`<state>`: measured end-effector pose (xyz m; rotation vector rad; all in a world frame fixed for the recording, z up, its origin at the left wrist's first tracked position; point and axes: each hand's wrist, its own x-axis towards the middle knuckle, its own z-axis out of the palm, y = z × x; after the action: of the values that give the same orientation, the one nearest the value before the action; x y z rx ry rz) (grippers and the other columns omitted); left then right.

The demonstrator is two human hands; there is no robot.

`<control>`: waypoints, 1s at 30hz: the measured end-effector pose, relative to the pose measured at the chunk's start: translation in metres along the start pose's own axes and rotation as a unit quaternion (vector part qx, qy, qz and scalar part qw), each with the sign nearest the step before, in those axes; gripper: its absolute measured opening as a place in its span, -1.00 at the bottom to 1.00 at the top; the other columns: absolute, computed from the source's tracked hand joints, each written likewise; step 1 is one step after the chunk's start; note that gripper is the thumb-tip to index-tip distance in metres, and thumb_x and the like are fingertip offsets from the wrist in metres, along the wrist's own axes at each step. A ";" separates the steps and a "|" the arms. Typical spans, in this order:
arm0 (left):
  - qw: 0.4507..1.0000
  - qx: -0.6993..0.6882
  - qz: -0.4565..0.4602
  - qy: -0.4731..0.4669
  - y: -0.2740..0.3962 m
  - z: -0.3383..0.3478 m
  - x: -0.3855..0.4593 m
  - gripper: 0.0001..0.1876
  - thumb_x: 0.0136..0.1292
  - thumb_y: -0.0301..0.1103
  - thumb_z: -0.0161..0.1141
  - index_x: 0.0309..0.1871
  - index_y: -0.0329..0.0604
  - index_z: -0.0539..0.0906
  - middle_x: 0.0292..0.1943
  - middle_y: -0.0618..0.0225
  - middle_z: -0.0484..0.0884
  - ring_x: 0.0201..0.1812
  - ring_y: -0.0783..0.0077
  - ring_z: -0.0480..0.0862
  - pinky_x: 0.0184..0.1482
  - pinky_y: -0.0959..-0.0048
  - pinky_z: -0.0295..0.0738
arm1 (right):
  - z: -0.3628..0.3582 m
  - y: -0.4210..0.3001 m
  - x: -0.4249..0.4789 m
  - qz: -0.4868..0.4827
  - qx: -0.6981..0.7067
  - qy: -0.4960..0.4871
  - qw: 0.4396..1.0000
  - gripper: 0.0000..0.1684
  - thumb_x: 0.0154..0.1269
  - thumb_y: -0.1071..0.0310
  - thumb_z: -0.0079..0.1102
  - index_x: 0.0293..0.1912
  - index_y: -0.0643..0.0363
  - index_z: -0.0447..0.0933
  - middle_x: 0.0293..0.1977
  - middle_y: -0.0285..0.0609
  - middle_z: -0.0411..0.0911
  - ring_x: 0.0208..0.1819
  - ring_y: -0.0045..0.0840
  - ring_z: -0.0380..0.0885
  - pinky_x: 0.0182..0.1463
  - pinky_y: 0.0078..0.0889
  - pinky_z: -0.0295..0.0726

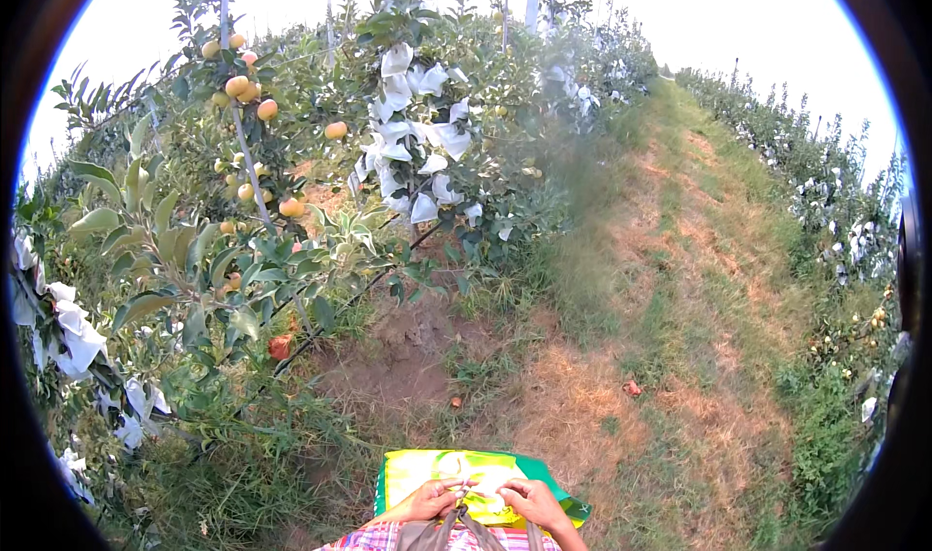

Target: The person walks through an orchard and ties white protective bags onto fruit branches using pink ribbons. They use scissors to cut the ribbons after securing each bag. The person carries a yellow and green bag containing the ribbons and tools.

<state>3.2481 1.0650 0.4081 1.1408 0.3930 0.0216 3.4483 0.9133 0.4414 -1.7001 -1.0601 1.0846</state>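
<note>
Both hands are low in the head view, close together at the waist, in front of a yellow and green printed bag (pixel 539 471). My left hand (pixel 429 500) has its thumb and fingers pinched at a small pale strip or cord above a knotted brown cloth strap (pixel 462 514). My right hand (pixel 526 498) is just right of the knot with bent fingertips together, near the same pale strip; whether it grips it is too small to tell. A checked garment (pixel 378 536) shows below the hands.
Apple trees with bare apples (pixel 237 86) and white fruit bags (pixel 397 92) stand ahead. A black hose (pixel 342 307) runs low along the row. A leafy branch (pixel 171 252) reaches in at left. A grassy lane (pixel 655 274) stretches to the right, beside another row of trees (pixel 837 209).
</note>
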 end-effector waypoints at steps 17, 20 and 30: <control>0.994 0.080 0.021 -0.075 0.038 -0.013 0.115 -0.63 0.45 -0.32 -0.03 0.29 0.08 0.46 -0.61 0.65 0.38 -0.62 0.79 0.25 -0.59 0.65 0.14 | -0.089 -0.032 0.097 -0.103 -0.083 -0.025 0.991 -0.55 0.30 0.32 0.10 0.15 0.27 0.42 -0.05 -0.06 0.58 0.01 -0.44 0.55 0.11 -0.37 0.48; 0.987 0.128 0.090 -0.037 0.021 -0.030 0.144 -0.66 0.44 -0.32 -0.01 0.24 0.04 0.52 -0.55 0.61 0.47 -0.59 0.78 0.29 -0.54 0.65 0.21 | -0.101 -0.033 0.144 -0.021 0.225 -0.122 0.966 -0.40 0.29 0.29 0.15 0.27 0.23 0.26 -0.03 -0.07 0.57 0.05 -0.44 0.53 0.14 -0.32 0.46; 0.953 0.254 0.090 0.141 0.102 -0.043 0.231 -0.76 0.35 -0.38 0.07 0.02 -0.13 0.64 -0.28 0.21 0.73 -0.29 0.48 0.69 -0.22 0.48 0.55 | -0.193 -0.047 0.238 0.005 0.539 0.021 0.842 -0.68 0.45 0.19 -0.02 0.02 0.22 0.39 -0.53 -0.42 0.22 -0.50 -0.64 0.29 -0.24 -0.43 0.43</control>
<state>3.4678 1.1962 0.4156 1.6910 0.5655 0.2589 3.6837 1.1108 0.4831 -0.7853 -0.2435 1.2802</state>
